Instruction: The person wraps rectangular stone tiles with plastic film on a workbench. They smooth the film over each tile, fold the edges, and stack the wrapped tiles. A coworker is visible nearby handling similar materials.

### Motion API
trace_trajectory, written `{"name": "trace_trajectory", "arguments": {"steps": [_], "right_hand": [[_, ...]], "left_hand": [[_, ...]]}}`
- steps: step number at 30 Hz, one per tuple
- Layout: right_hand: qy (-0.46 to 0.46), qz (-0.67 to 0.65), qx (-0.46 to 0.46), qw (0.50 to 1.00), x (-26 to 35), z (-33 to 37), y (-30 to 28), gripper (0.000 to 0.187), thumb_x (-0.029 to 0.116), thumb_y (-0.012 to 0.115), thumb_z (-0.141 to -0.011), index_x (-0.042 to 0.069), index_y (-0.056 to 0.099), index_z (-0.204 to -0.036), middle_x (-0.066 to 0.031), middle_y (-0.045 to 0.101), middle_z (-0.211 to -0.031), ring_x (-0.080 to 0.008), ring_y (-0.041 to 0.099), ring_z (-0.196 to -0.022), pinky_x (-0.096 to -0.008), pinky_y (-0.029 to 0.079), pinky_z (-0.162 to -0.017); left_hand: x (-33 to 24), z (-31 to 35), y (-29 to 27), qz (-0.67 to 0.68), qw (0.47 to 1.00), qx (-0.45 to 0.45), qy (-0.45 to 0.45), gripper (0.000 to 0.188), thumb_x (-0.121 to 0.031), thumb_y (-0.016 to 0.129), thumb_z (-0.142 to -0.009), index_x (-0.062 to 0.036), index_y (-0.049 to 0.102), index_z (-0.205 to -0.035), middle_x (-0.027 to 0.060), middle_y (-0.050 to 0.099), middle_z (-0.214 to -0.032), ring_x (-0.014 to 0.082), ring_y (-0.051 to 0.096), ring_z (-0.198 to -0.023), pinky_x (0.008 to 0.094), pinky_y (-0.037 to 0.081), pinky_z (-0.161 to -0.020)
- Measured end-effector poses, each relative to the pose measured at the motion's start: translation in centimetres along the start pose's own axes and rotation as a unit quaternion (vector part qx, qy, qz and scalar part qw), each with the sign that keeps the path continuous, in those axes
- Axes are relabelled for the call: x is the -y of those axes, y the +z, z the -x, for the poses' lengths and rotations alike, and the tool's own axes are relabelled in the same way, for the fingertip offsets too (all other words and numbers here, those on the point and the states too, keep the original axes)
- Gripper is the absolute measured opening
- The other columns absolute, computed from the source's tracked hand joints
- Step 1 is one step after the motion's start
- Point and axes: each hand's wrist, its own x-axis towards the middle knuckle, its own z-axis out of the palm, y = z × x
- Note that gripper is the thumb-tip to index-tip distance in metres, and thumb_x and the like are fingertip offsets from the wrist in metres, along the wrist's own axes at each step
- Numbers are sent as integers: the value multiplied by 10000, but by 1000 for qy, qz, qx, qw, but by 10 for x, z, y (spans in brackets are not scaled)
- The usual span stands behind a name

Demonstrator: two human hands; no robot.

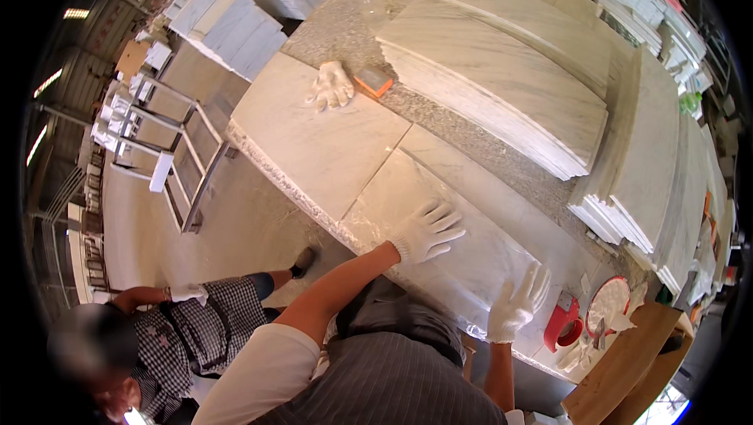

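A pale, grey-veined marble slab point(384, 194) lies on the worktable in front of me, with a glossy, wrinkled surface like clear film near its right end. My left hand point(428, 232), in a white knit glove, rests on the slab with its fingers spread. Farther right, my right hand point(518, 304), gloved the same way, is at the slab's right end with fingers stretched out; whether it presses on the slab I cannot tell. Neither hand grips anything. A second marble slab point(274, 107) adjoins on the left. On its far part lies a loose white glove point(331, 86), beside an orange-edged grey block point(372, 80).
Stacked marble slabs point(494, 80) fill the table's far side. At right are a red tape dispenser point(555, 325), a round tub of white material point(610, 298) and a cardboard box point(620, 370). Left, a person in a checkered garment point(223, 323) stands near a metal rack point(188, 131).
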Motion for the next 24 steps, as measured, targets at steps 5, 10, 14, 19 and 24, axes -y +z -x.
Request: {"name": "trace_trajectory", "arguments": {"steps": [5, 10, 14, 19, 24], "right_hand": [[-156, -19, 89, 984, 55, -20, 36, 575, 278, 527, -940, 62, 412, -1461, -198, 367, -1517, -396, 309, -1411, -506, 208, -1171], [-52, 20, 211, 976, 28, -25, 50, 542, 318, 526, -923, 82, 486, -1409, -165, 428, -1481, -410, 315, -1392, -536, 170, -1170], [-44, 123, 210, 969, -14, -5, 41, 559, 303, 464, -941, 73, 424, -1450, -195, 343, -1527, -427, 264, -1412, -518, 165, -1175], [-175, 129, 62, 974, 2, -7, 25, 575, 432, 476, -969, -6, 512, -1340, -256, 490, -1364, -409, 457, -1231, -516, 356, -1037], [-267, 142, 21, 953, -14, -2, 46, 583, 449, 506, -968, -40, 565, -1279, -298, 567, -1260, -434, 579, -1097, -515, 470, -951]], "left_hand": [[6, 8, 13, -5, 1000, -28, 0, 543, -330, 685, -804, -161, 559, -1305, 129, 466, -1406, 359, 402, -1314, 539, 314, -1094], [8, 9, 17, 0, 999, -33, 10, 533, -346, 653, -831, -159, 526, -1314, 137, 436, -1426, 354, 376, -1338, 575, 280, -1110], [6, 22, 30, 22, 993, -111, 22, 477, -344, 655, -806, -132, 562, -1223, 156, 478, -1348, 381, 399, -1306, 598, 290, -1090], [3, 24, 53, 28, 989, -142, 25, 453, -369, 683, -754, -113, 582, -1114, 190, 496, -1295, 440, 404, -1274, 636, 287, -1075], [11, 18, 58, 32, 987, -152, 35, 432, -382, 687, -734, -89, 582, -1033, 210, 503, -1280, 461, 398, -1276, 637, 290, -1072]]}}
